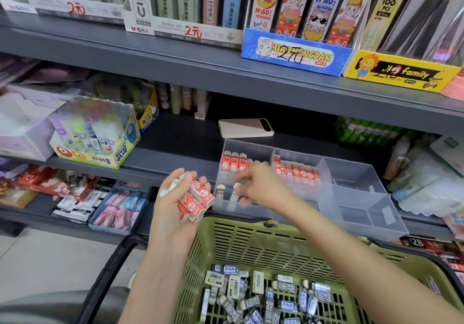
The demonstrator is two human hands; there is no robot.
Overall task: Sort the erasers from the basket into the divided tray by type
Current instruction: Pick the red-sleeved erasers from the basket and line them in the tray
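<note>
- Gripping a fistful of red-and-white erasers (pixel 197 199), left hand (pixel 167 214) curls round them.
- Right hand (pixel 262 185) pinches a dark-sleeved eraser (pixel 235 195) inside the divided tray (pixel 364 210).

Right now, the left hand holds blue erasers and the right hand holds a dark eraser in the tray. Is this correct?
Not quite. The left hand holds red-and-white erasers, not blue ones; the head view shows it. The right hand does hold a dark eraser in the tray.
</note>
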